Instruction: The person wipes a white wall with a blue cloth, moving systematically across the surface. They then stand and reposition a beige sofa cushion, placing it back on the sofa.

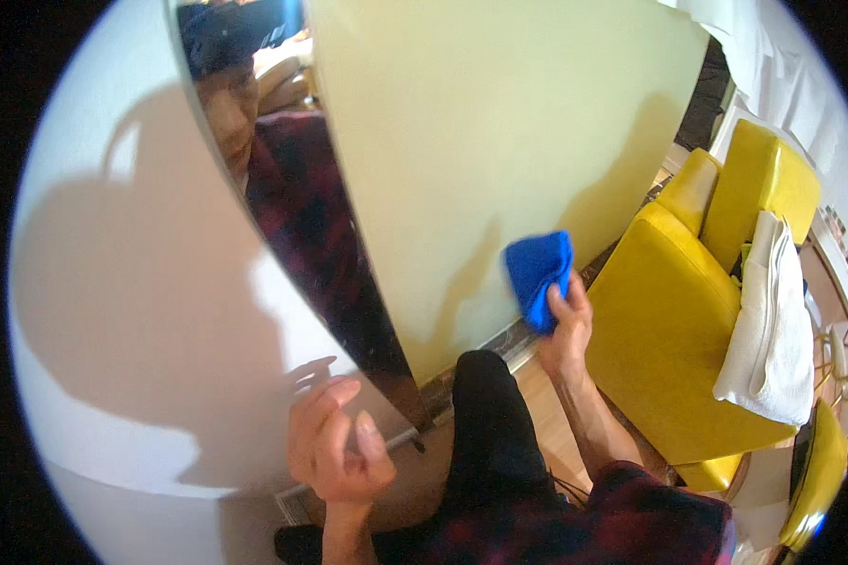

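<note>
My right hand [572, 314] grips a folded blue cloth [537, 272] between thumb and fingers, held out in front of the pale yellow wall [466, 141]. Nothing shows in my left hand [339, 438], whose fingers are half curled with the thumb apart from them. It is raised close to a white panel [184, 339], apparently the face of a door or cabinet. Between panel and wall stands a tall narrow mirror [311, 219], which reflects part of a person in a dark red checked shirt. Some dark spots show on the mirror's lower part.
At right stands a yellow upholstered seat [650, 339] with a white towel [770, 332] draped over it. A white curtain [784, 63] hangs at upper right. Below the wall runs a dark baseboard [509, 346]. My bent knee [484, 395] is in front of me.
</note>
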Available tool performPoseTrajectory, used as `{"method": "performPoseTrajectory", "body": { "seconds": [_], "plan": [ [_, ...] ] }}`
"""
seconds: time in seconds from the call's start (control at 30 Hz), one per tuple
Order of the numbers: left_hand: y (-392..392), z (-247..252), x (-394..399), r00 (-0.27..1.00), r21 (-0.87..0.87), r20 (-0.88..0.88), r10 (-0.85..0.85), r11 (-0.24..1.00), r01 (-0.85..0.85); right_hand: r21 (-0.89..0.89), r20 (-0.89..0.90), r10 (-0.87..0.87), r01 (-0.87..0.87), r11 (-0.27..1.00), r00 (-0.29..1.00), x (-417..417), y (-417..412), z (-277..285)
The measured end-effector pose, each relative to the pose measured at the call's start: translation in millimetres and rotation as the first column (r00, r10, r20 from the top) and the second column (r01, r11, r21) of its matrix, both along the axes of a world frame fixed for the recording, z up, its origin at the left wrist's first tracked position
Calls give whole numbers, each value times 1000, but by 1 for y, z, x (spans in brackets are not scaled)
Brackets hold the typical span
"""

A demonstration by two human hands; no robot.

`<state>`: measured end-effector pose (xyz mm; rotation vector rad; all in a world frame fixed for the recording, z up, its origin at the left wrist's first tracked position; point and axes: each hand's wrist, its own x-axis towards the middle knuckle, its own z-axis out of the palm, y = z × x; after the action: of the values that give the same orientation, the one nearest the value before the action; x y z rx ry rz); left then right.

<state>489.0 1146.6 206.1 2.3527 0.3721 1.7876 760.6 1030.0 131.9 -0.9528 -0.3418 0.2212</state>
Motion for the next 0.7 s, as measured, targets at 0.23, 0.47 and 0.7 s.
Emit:
{"method": "performPoseTrajectory", "body": {
  "seconds": [0.23, 0.47, 0.7],
  "plan": [
    [28, 101, 52, 993, 463, -62, 98, 885, -58, 5, 954, -180, 589, 808, 239, 10, 129, 105],
    [74, 49, 14, 924, 484, -264, 277, 866, -122, 109, 960, -248, 644, 757, 129, 25, 132, 329],
    [27, 90, 4, 922, 261, -362, 136, 964, -40, -46, 725, -513, 776, 629, 458, 116, 115, 443]
  ]
}}
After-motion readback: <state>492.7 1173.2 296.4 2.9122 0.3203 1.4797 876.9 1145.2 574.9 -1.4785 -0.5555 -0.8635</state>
